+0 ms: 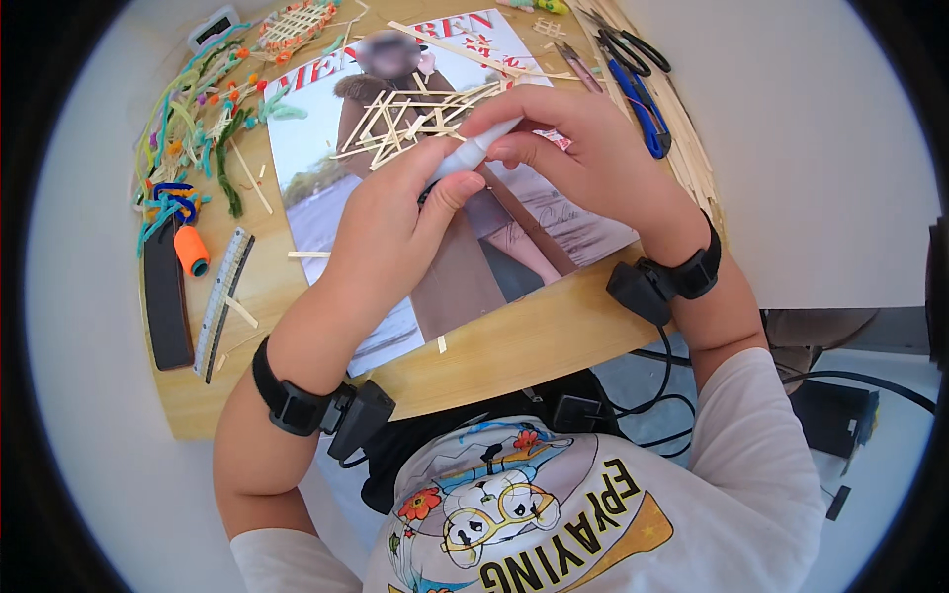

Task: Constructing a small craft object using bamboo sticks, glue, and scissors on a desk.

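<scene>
My left hand (405, 193) is wrapped round a small white glue bottle (461, 161) with a pointed tip, the bottle slanting up to the right. My right hand (578, 143) closes its thumb and index finger about the bottle's tapered end. Whether that end is a cap or a nozzle, I cannot tell. Just beyond my hands lies a loose lattice of thin wooden strips (395, 117), crossing one another at many angles. My fingers hide its near right part. Beneath it is a large poster (326, 212) with a figure in a brown coat.
Along the left lie tangled coloured pipe cleaners (183, 133), an orange thread spool (191, 249), a dark flat case (166, 306) and a clear ruler (223, 301). At right are a blue-handled cutter (638, 107), black scissors (633, 49) and long wooden strips (692, 148).
</scene>
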Tool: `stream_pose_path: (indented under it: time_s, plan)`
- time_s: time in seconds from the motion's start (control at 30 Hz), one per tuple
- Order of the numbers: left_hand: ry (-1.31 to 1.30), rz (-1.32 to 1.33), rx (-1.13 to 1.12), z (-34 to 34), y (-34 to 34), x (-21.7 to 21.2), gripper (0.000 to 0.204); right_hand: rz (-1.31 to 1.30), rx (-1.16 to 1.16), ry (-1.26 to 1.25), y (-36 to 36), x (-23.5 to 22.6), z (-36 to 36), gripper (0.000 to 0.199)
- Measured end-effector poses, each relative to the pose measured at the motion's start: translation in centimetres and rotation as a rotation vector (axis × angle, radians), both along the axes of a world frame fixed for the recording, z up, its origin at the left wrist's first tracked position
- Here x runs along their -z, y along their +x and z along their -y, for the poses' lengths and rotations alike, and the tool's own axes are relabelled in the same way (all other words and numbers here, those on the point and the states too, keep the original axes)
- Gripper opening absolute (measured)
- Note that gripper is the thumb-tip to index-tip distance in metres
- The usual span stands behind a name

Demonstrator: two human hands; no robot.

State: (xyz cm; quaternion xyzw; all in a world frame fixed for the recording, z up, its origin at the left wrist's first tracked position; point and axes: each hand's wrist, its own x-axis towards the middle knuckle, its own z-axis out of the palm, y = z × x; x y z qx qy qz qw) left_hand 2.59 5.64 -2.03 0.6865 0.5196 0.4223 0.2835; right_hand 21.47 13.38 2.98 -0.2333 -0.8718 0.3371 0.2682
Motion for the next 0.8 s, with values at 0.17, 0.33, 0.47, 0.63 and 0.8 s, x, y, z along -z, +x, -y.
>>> stream_pose_path:
  time_s: [0.17, 0.33, 0.47, 0.63, 0.8]
  plan:
    - [-0.012, 0.016, 0.036, 0.0, 0.2, -0.8, 0.036, -0.004, 0.072, 0.122, 0.4, 0.5, 0.6, 0.017]
    - [0.057, -0.039, 0.051, 0.2, 0.4, -0.8, 0.033, 0.030, 0.026, 0.438, 0.7, 0.7, 0.0, 0.018]
    - [0.041, -0.068, 0.071, -0.1, 0.3, -0.5, 0.032, 0.050, 0.036, 0.540, 0.9, 0.7, 0.1, 0.020]
    - [0.067, -0.066, 0.070, 0.0, 0.3, -0.5, 0.032, 0.081, 0.020, 0.529, 0.7, 0.8, 0.7, 0.021]
    - [0.006, 0.001, 0.106, 0.1, 0.1, -0.7, 0.031, 0.069, 0.142, 0.392, 0.6, 0.0, 1.4, 0.021]
